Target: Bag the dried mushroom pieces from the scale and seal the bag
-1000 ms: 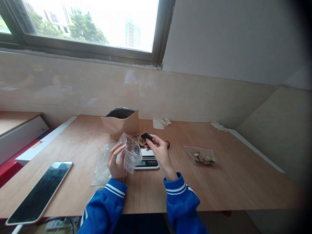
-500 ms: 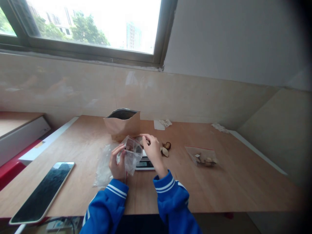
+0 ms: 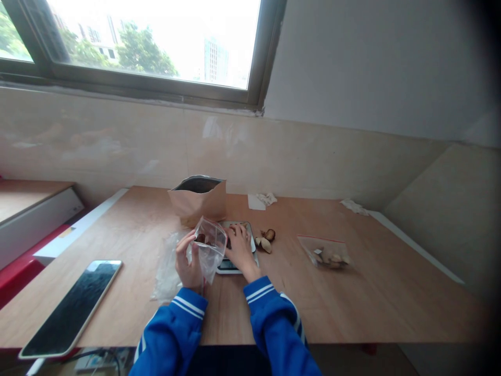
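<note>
Head view: the left hand [image 3: 188, 263] is raised just left of the kitchen scale [image 3: 236, 245], fingers curled, pinching the rim of a clear zip bag [image 3: 210, 248] and holding it upright with the mouth open toward the scale; small dark pieces show inside the bag near its mouth. The right hand [image 3: 239, 246] lies over the scale platform, palm down, fingers bent onto the pieces there; whether it grips one cannot be told. Both forearms wear blue sleeves with white stripes. An open brown paper pouch [image 3: 198, 201] stands upright directly behind the scale. Loose mushroom pieces [image 3: 265, 240] lie just right of the scale on the wooden table [image 3: 371, 292]. A second zip bag with pale pieces [image 3: 325, 252] lies flat well to the right of the scale. A flattened clear plastic sheet [image 3: 166, 269] lies left of the scale, under the left hand. A phone [image 3: 72, 307] lies face up far left of the scale.
</note>
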A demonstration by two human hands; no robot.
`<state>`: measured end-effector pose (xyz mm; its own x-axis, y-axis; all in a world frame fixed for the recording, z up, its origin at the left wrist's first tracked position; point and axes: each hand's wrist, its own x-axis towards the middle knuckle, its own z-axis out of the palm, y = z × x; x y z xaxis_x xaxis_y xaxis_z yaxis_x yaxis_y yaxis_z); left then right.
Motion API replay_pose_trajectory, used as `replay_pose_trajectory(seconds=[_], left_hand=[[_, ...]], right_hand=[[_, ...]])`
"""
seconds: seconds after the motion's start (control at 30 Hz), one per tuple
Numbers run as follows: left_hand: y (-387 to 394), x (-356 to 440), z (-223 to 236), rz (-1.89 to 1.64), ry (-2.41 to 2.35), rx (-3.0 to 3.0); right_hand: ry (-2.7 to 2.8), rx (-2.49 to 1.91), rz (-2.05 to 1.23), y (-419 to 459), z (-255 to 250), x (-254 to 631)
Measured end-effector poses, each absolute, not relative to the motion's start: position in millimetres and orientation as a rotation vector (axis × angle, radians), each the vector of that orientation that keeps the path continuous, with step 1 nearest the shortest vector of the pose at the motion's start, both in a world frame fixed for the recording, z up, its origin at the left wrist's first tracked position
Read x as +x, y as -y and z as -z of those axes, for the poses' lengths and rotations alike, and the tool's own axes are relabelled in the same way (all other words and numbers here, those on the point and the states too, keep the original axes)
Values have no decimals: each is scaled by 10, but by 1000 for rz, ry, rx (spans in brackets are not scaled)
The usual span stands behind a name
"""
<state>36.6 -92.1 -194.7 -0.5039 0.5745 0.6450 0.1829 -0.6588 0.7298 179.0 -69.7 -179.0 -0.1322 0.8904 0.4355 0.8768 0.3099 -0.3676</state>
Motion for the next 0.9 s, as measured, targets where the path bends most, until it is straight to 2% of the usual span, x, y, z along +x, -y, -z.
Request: replay_pose_trajectory(seconds=[0.27,0.4,0.53,0.6,0.7,0.8,0.9], left_hand=[[925,362,1942,-2209,-1183,1385],[925,354,1953,-2187,-1191,1410],[924,345,1957,-2150,-1201,1448],[921,346,1957,-2147,-1203,1450],[918,354,1959,-2163,-1200,1421],[920,363,1960,-2162,-1194,1397],[925,369,1958,-2151,-1207,1386]], right_hand=[[1898,-1528,-56,702,1852,1817],[1566,-1431,-255,664,1718,1847],[1365,-1261,-585,720,1356,1895],[1432,-1222,-683,780,1165,1917],[1712,-1199,-625,885,952,1941],[1964,-1199,-607,967,848,1958],[1975,-1205,-663,989,829,1957]])
